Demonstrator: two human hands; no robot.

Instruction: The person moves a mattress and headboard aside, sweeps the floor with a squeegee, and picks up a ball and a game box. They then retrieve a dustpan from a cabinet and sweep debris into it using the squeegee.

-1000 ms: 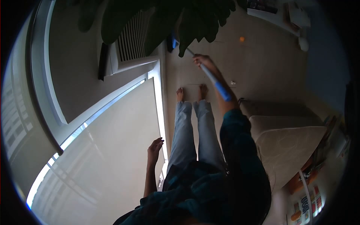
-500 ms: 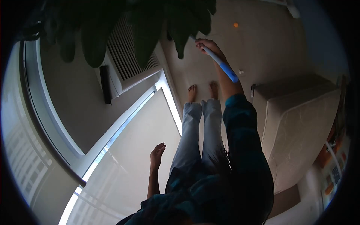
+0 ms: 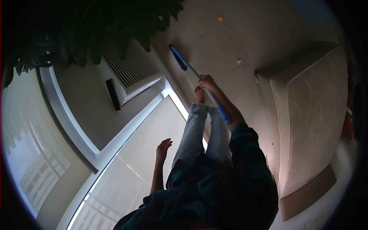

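My right hand [image 3: 207,82] is wrapped round the grey shaft of a long-handled brush [image 3: 223,114], whose blue grip end runs back along my forearm. The blue brush head [image 3: 178,56], with dark bristles, is at the far end, over the floor beside the slatted unit. My left hand [image 3: 164,145] hangs at my side near the pale blind, holding nothing, its fingers loosely bent and apart. One bare foot [image 3: 199,94] shows just below my right hand.
Dark plant leaves [image 3: 126,23] hang at the top left over a slatted vent unit [image 3: 130,65]. A small orange ball [image 3: 220,18] and a small white object [image 3: 239,61] lie on the floor. A mattress [image 3: 314,115] stands at the right.
My right hand has moved down and slightly left in view with the brush. The brush head, hidden behind the leaves before, now shows. One foot is now out of sight.
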